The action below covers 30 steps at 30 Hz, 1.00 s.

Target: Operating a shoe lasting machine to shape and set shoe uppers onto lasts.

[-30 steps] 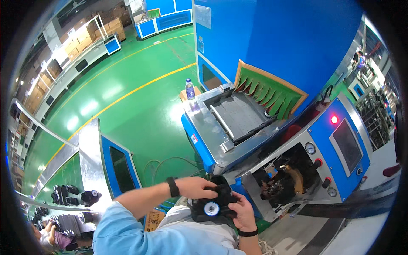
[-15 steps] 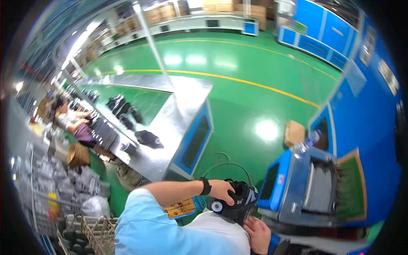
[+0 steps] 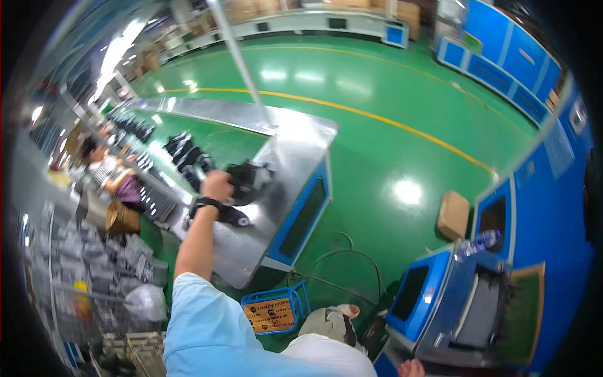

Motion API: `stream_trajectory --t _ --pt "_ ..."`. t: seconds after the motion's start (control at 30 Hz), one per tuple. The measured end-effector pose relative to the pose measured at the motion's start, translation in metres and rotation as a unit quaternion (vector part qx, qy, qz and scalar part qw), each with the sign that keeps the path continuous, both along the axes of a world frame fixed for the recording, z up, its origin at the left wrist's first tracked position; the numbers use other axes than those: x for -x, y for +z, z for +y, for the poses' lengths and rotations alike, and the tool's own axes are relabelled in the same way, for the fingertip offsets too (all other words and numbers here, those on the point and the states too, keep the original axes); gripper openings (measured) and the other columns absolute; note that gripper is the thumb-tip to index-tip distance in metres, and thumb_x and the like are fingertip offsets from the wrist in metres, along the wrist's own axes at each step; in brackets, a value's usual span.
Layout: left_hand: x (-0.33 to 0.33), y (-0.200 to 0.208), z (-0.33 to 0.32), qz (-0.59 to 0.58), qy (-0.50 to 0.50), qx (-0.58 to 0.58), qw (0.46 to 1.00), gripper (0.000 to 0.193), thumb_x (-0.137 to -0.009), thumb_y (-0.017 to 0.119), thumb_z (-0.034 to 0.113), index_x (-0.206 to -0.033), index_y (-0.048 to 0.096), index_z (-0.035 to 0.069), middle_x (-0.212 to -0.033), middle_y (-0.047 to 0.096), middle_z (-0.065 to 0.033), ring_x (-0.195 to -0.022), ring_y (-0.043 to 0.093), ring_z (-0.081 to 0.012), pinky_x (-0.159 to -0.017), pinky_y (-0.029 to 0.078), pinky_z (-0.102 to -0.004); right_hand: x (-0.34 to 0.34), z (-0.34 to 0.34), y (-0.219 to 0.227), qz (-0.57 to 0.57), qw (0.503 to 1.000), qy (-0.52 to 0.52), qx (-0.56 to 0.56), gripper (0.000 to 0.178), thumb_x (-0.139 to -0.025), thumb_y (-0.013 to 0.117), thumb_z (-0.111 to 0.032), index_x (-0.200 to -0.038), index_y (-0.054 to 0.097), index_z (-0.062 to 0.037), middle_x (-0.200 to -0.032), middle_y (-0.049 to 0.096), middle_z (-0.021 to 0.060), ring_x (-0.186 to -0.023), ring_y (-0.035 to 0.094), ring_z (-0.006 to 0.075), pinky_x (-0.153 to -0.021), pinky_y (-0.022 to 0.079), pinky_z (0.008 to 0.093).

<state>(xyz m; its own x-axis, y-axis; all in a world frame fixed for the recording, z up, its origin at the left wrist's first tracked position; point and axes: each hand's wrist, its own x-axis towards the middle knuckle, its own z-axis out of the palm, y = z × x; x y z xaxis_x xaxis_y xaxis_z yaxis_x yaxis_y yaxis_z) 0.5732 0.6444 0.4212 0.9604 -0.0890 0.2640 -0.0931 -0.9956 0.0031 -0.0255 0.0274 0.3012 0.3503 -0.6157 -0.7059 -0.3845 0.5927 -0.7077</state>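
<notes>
My left hand (image 3: 217, 186), a dark band at its wrist, reaches out over the metal-topped table. It is closed on a black shoe upper (image 3: 250, 182) that is smeared by motion; I cannot tell whether it touches the tabletop. Just below my wrist, another black shoe upper (image 3: 233, 215) with a round pale disc lies on the table (image 3: 300, 141). Only part of my right hand (image 3: 411, 369) shows at the lower edge, beside the blue and grey machine (image 3: 418, 295); whether it is open or closed is unclear.
A blue-framed stool (image 3: 270, 316) stands near my legs, with hoses (image 3: 342, 251) on the green floor beyond it. A cardboard box (image 3: 453, 215) sits behind the machine, which bears a plastic bottle (image 3: 480, 244). A person (image 3: 110, 173) works at the far left. Metal racks and grey bundles (image 3: 107, 264) are at left.
My left hand has carried the black shoe upper from in front of my body leftward to the metal table. My right hand has let go of it and dropped toward the lower edge.
</notes>
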Motion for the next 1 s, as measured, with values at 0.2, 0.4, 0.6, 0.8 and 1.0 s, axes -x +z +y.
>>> stream_trajectory --t 0.2,0.4,0.6,0.8,1.0 --pt "0.019 0.028 -0.175 0.02 -0.106 0.276 0.955 0.033 -0.095 0.057 0.026 -0.104 0.066 -0.004 -0.094 0.07 -0.0166 -0.087 0.064 -0.027 -0.083 0.049 -0.0362 -0.052 -0.005 0.11 -0.112 0.986 -0.108 0.058 0.028 -0.102 0.055 -0.029 -0.11 0.061 -0.0027 -0.098 0.068 0.0089 -0.086 0.065 0.0164 -0.075 0.054 0.0309" --pt "0.17 -0.03 -0.394 0.499 -0.398 0.359 0.681 0.018 -0.098 0.059 0.012 -0.109 0.066 -0.001 -0.104 0.069 -0.0037 -0.092 0.06 -0.0101 -0.082 0.048 -0.0259 0.006 -0.081 0.286 -0.282 0.88 -0.175 0.339 0.029 -0.103 0.053 -0.023 -0.12 0.063 -0.0016 -0.106 0.07 0.015 -0.092 0.068 0.0243 -0.081 0.053 0.0363" --pt "0.398 -0.009 -0.513 0.712 -0.63 0.112 0.29 0.04 -0.094 0.06 0.011 -0.132 0.056 -0.001 -0.128 0.064 -0.011 -0.116 0.059 -0.0175 -0.1 0.045 -0.0321 0.133 -0.051 0.417 -0.356 0.795 -0.176 0.459 0.043 -0.104 0.045 -0.033 -0.118 0.064 0.0029 -0.11 0.071 0.0196 -0.108 0.067 0.0334 -0.092 0.056 0.0427" --pt "0.589 0.042 -0.505 0.701 -0.712 0.043 -0.014 0.082 -0.086 0.067 0.018 -0.153 0.025 -0.001 -0.156 0.035 -0.021 -0.145 0.033 -0.0306 -0.119 0.026 -0.0398 0.218 0.018 0.457 -0.409 0.705 -0.286 0.504 0.036 -0.101 0.047 -0.027 -0.105 0.069 0.0012 -0.097 0.073 0.0113 -0.088 0.068 0.0255 -0.076 0.055 0.0352" --pt "0.678 0.037 -0.431 0.626 -0.744 -0.146 -0.183 0.09 -0.087 0.068 0.027 -0.156 0.015 0.002 -0.159 0.023 -0.0249 -0.148 0.024 -0.0361 -0.121 0.023 -0.0437 0.308 0.06 0.511 -0.351 0.663 -0.332 0.571 0.033 -0.098 0.05 -0.024 -0.099 0.071 0.001 -0.088 0.073 0.0089 -0.083 0.067 0.0235 -0.07 0.054 0.0322"
